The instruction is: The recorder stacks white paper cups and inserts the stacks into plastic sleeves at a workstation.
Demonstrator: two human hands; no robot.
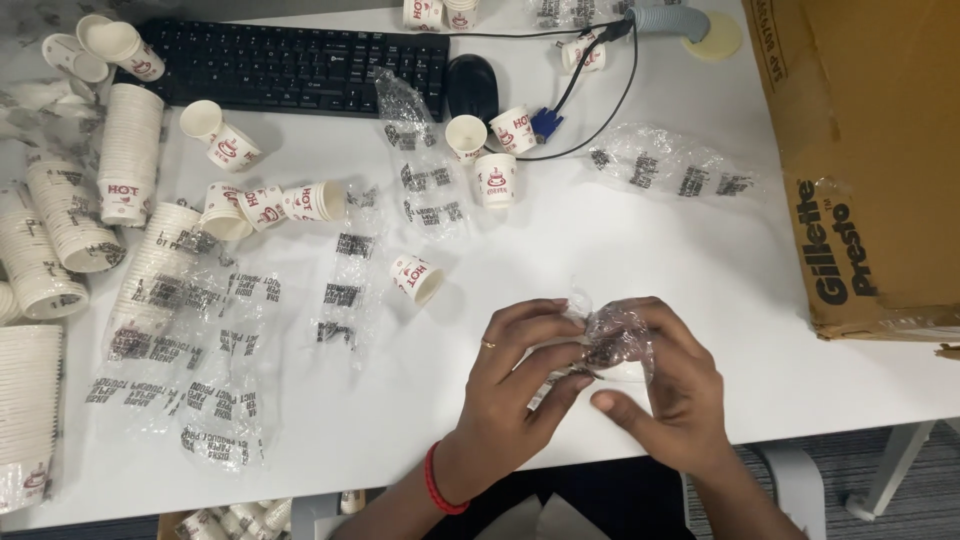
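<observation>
My left hand (520,385) and my right hand (675,385) meet near the table's front edge. Both grip a crumpled clear plastic wrapper (615,340) with dark print, bunched between the fingers. My left hand wears a ring and a red wristband. A single small paper cup (417,277) lies on its side to the upper left of my hands.
Tall stacks of paper cups (128,150) and flat clear wrappers (200,330) cover the left of the white table (760,300). Loose cups, a black keyboard (290,65), a mouse (472,85) and cables lie at the back. A brown cardboard box (870,150) stands at right.
</observation>
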